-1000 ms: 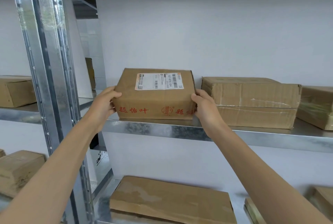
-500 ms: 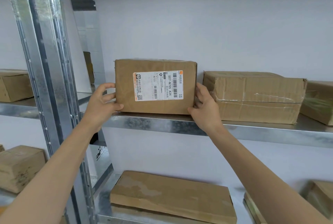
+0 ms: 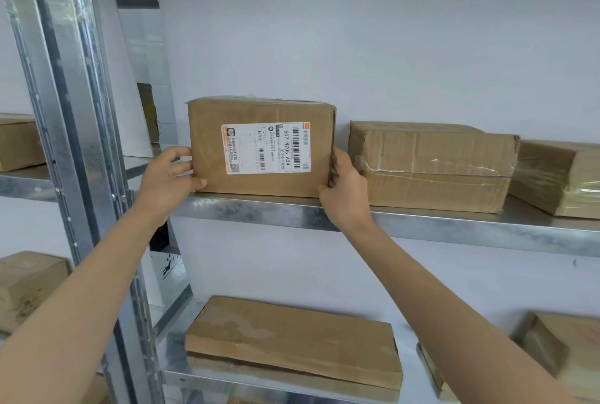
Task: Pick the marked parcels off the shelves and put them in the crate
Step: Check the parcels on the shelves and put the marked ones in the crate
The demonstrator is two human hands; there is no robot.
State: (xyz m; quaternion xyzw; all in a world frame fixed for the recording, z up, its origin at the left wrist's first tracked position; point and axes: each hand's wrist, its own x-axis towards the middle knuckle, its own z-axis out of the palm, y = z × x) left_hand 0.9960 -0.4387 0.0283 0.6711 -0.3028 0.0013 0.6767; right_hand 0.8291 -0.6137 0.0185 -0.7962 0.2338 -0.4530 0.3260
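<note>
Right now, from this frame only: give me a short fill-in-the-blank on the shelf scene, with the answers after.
1. The left hand grips the labelled parcel by its left side, and the right hand grips its ____ side.
2. The big code on the white label reads 507-N705 ____.
3. The flat box lies on the shelf ____ the labelled parcel.
4. The taped box stands to the ____ of the labelled parcel.

Missing words: right; A34; below; right.
</note>
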